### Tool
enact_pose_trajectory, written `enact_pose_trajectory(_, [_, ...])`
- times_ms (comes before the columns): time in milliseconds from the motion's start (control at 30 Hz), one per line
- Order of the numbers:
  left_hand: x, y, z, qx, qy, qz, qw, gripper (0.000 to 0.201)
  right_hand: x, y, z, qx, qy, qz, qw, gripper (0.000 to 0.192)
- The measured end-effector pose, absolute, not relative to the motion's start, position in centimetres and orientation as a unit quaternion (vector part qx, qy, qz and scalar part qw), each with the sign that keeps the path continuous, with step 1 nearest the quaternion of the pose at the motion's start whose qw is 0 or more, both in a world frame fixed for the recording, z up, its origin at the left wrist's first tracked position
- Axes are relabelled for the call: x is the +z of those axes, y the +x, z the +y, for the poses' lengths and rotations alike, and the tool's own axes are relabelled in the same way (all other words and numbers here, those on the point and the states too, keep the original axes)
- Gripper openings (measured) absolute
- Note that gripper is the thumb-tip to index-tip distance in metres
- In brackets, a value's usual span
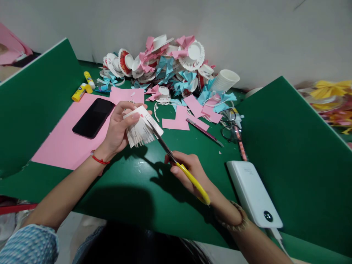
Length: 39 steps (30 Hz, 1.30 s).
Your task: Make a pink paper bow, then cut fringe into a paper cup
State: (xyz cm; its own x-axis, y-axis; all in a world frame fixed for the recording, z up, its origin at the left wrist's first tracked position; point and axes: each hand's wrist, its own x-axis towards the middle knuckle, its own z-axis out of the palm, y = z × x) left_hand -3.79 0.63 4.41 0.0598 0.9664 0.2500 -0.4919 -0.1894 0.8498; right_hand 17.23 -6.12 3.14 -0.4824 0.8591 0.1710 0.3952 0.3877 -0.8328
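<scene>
The left hand [117, 130] holds a white paper cup [141, 126] above the green counter [132, 183], its grip closed around the cup's body, thumb on top. The cup's wall is already cut into many thin strips, which hang down like a fringe. The right hand [189, 172] has its grip closed on the yellow handles of the scissors [176, 161]; the dark metal blades are narrow (almost together) and their tip touches the cup's side. Under the left hand lies a smooth pink paper sheet [63, 143] with a black phone [93, 117] on it. A white power bank [253, 192], rectangular with round corners, lies just beside the right wrist. At the wall there is a pile of paper crafts [167, 66], fringed white cups with pink and blue bows.
</scene>
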Motion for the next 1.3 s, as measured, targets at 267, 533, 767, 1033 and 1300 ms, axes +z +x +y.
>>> enact_pose_trajectory(267, [4.19, -3.97, 0.64, 0.626, 0.451, 0.274, 0.575, 0.033, 3.21, 17.04, -6.11, 0.386, -0.416, -0.766, 0.302, 0.056])
enact_pose_trajectory(533, [4.46, -3.64, 0.46, 0.62, 0.451, 0.267, 0.583, 0.031, 3.19, 16.92, -6.15, 0.376, -0.382, -0.783, 0.315, 0.051])
enact_pose_trajectory(767, [4.53, -3.46, 0.33, 0.614, 0.451, 0.267, 0.59, 0.03, 3.04, 16.94, -6.15, 0.372, -0.391, -0.781, 0.314, 0.052])
enact_pose_trajectory(1033, [4.31, -3.49, 0.41, 0.613, 0.461, 0.263, 0.585, 0.029, 3.15, 16.78, -6.21, 0.368, -0.39, -0.78, 0.322, 0.051])
enact_pose_trajectory(1300, [4.08, -3.02, 0.28, 0.6, 0.461, 0.237, 0.61, 0.023, 2.9, 16.65, -6.25, 0.369, -0.393, -0.781, 0.314, 0.053])
